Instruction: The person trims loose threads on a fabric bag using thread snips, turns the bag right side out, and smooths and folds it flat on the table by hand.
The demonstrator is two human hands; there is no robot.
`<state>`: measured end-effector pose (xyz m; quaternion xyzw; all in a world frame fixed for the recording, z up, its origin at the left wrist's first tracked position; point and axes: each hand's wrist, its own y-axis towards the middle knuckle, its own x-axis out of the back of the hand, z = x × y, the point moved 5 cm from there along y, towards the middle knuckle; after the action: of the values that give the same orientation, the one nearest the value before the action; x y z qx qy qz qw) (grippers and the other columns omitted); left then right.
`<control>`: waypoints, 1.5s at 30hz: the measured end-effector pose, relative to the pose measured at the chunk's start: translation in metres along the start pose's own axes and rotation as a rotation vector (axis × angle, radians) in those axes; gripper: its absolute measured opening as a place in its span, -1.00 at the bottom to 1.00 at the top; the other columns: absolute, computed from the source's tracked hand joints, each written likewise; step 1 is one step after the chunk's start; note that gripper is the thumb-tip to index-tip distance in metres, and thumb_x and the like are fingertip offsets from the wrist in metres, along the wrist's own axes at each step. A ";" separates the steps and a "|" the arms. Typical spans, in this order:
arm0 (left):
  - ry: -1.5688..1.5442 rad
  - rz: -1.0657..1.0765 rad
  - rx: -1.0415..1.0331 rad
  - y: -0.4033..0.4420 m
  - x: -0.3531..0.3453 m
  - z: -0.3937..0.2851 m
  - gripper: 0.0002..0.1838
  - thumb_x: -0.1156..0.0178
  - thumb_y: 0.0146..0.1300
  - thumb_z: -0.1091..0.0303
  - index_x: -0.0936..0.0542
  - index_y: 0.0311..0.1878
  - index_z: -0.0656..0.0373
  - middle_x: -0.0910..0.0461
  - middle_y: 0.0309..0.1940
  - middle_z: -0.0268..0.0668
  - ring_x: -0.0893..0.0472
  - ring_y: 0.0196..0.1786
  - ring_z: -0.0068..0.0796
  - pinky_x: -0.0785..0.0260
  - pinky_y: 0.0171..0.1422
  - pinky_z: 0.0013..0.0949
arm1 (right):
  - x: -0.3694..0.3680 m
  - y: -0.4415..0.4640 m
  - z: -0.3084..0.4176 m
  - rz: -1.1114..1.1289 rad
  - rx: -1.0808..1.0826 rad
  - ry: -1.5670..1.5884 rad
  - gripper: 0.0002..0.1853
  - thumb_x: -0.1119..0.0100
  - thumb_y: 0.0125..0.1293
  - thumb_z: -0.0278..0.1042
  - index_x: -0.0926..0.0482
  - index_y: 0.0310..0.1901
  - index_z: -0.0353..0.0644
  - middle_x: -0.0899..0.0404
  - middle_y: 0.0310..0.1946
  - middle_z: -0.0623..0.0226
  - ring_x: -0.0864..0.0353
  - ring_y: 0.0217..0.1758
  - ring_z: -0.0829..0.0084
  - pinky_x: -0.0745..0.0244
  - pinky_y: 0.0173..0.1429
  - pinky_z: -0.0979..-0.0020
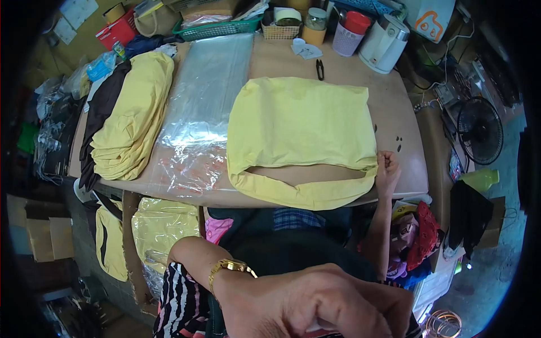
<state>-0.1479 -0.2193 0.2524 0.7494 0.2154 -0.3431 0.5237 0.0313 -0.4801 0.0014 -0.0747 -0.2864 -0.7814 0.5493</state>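
Note:
A yellow cloth bag [304,124] lies flat on the brown table [276,62], its wide strap looped toward the near edge. My right hand [387,169] is closed at the bag's lower right corner, where the strap joins, and pinches the cloth. Very near the camera, at the bottom, is my left hand [338,298], with a gold watch on its wrist. Its fingers are curled in, and what they hold, if anything, is hidden. Clear plastic sheets [214,84] lie left of the bag, beside a folded stack of yellow cloth [141,112].
Small black snips [320,70] lie beyond the bag. Along the back stand a green basket [220,29], jars and a white kettle [384,44]. A black fan [479,130] is at the right. Below the table's left side, a box holds plastic-wrapped yellow cloth [166,225].

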 end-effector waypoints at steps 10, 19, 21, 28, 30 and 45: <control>0.166 -0.188 -0.204 0.002 -0.013 -0.024 -0.49 -0.38 0.16 0.12 -0.62 0.02 0.38 -0.59 -0.26 -0.19 -0.51 -0.25 -0.50 -0.37 -0.19 -0.53 | -0.001 -0.002 -0.006 -0.047 -0.005 0.006 -0.85 -0.16 0.39 -0.43 -0.54 -0.30 -0.33 -0.50 -0.57 0.44 -0.38 -0.51 0.71 -0.28 -0.43 0.53; 0.036 -0.416 -0.240 0.009 -0.014 0.000 -0.59 -0.03 0.48 0.19 -0.44 0.16 0.36 -0.55 -0.29 -0.21 -0.52 -0.29 -0.51 -0.39 -0.20 -0.51 | 0.000 -0.003 -0.008 -0.020 -0.011 -0.038 -0.86 -0.16 0.39 -0.42 -0.54 -0.29 -0.33 -0.55 -0.53 0.38 -0.46 -0.48 0.65 -0.36 -0.38 0.52; 0.103 -0.508 -0.182 0.016 -0.018 0.025 -0.59 0.05 0.53 0.24 -0.33 0.26 0.34 -0.55 -0.25 -0.20 -0.54 -0.27 -0.47 -0.41 -0.14 -0.48 | -0.001 -0.001 -0.008 -0.016 0.009 -0.022 -0.86 -0.16 0.39 -0.43 -0.54 -0.28 -0.34 -0.55 -0.53 0.40 -0.46 -0.46 0.68 -0.36 -0.38 0.55; 0.331 -0.080 0.289 0.029 -0.019 0.045 -0.62 0.07 0.52 0.20 -0.36 0.20 0.30 -0.52 -0.11 -0.21 -0.53 -0.12 -0.42 -0.44 -0.07 -0.41 | -0.001 -0.001 -0.003 0.002 -0.029 0.007 -0.86 -0.17 0.40 -0.44 -0.54 -0.28 -0.34 -0.49 -0.53 0.47 -0.37 -0.47 0.71 -0.31 -0.38 0.59; 0.568 0.175 0.475 0.027 -0.012 0.047 -0.63 0.08 0.52 0.19 -0.36 0.18 0.29 -0.51 -0.07 -0.21 -0.53 -0.08 -0.40 -0.44 -0.05 -0.39 | 0.003 0.003 -0.006 0.015 -0.052 0.022 -0.87 -0.16 0.40 -0.44 -0.54 -0.27 -0.34 -0.50 -0.52 0.47 -0.38 -0.46 0.71 -0.31 -0.37 0.59; 1.801 -0.007 -1.175 -0.082 -0.092 -0.152 -0.54 -0.23 0.35 0.14 -0.49 0.30 -0.07 -0.42 0.05 -0.44 -0.52 -0.05 -0.41 -0.39 -0.28 -0.42 | -0.003 0.000 -0.002 0.020 -0.013 -0.035 -0.86 -0.17 0.39 -0.44 -0.55 -0.28 -0.34 -0.50 -0.54 0.47 -0.38 -0.49 0.72 -0.30 -0.41 0.58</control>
<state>-0.2217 -0.0446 0.3004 0.3568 0.6553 0.4912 0.4495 0.0328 -0.4785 -0.0016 -0.0949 -0.2903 -0.7763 0.5515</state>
